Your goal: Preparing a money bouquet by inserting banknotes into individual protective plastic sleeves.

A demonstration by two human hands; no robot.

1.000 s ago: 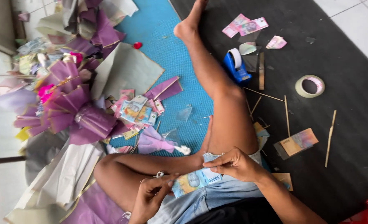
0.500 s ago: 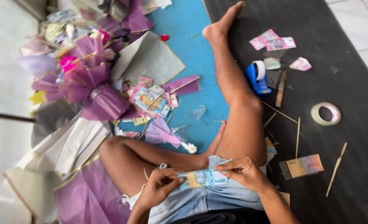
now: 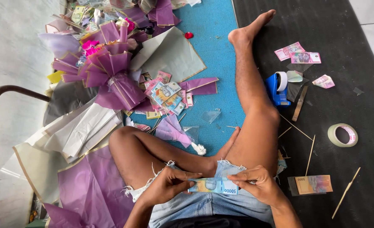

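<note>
I sit on the floor with one leg stretched out and the other bent. Both hands hold a blue banknote flat over my lap. My left hand pinches its left end and my right hand pinches its right end. A purple paper bouquet lies at the upper left on the blue mat. A pile of banknotes sits beside it.
A blue tape dispenser and a tape roll lie on the black mat to the right, with thin wooden sticks, pink banknotes and a brownish banknote. Purple and grey wrapping sheets spread to the left.
The view has shifted so the scene sits lower and to the right. My hands have come closer together on the blue banknote and hold it level over my lap.
</note>
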